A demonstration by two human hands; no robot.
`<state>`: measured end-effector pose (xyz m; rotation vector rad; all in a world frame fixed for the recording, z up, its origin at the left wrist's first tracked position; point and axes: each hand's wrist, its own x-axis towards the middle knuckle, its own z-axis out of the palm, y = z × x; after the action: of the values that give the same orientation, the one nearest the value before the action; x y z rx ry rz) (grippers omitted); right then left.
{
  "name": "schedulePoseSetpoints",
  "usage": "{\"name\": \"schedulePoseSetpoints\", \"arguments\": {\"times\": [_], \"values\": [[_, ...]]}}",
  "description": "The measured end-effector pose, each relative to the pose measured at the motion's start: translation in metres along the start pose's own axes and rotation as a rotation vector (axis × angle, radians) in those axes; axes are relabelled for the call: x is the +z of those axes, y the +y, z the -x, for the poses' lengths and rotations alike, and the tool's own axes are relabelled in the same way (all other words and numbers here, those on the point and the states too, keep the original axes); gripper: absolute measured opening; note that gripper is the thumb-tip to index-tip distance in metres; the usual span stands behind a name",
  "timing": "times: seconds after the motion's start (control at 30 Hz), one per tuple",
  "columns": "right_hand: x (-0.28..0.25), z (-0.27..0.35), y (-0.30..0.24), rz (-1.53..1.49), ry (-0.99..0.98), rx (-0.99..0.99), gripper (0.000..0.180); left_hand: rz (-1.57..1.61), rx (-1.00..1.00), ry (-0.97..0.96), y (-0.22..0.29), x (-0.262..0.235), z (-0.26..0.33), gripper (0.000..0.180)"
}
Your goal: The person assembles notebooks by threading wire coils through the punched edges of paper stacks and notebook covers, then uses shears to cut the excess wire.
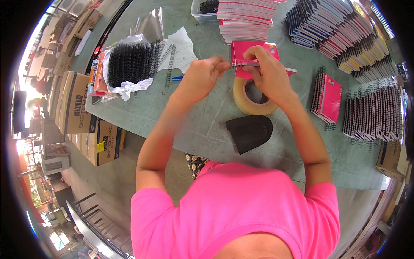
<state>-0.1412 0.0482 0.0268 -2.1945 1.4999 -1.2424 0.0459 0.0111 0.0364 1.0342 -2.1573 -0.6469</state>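
My right hand (269, 73) grips a small notebook with a bright pink cover (238, 46), its thumb and fingers closed over the near edge. The notebook is raised at the far side of a large roll of tape (238, 96). Just left of the notebook's bound edge, my left hand (206, 75) has its fingers pinched together. Whatever lies between those fingertips is too small to make out. On the table's near side, a black rounded block (250, 133) lies below the tape roll.
Black spiral coils (131, 62) are heaped on white paper at left, with a loose coil (170, 64) and blue pen (177, 78) nearby. Unbound pink-edged pages (246, 26) stand beyond the notebook. Bound pink notebooks (331, 100) and stacks of spiral notebooks (373, 112) fill the right.
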Motion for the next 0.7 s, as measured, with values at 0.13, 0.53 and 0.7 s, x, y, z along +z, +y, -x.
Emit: {"name": "schedulePoseSetpoints", "arguments": {"times": [0.13, 0.53, 0.7], "values": [[-0.001, -0.001, 0.006, 0.196, -0.204, 0.035, 0.024, -0.043, 0.093, 0.06, 0.005, 0.005, -0.001, 0.025], [-0.014, 0.0, 0.001, 0.087, -0.138, -0.052, 0.017, -0.045, 0.134, 0.047, 0.005, 0.005, 0.002, 0.023], [-0.011, 0.002, 0.006, 0.086, -0.086, -0.125, 0.022, -0.09, 0.068, -0.046, 0.001, 0.005, 0.003, 0.022]]}}
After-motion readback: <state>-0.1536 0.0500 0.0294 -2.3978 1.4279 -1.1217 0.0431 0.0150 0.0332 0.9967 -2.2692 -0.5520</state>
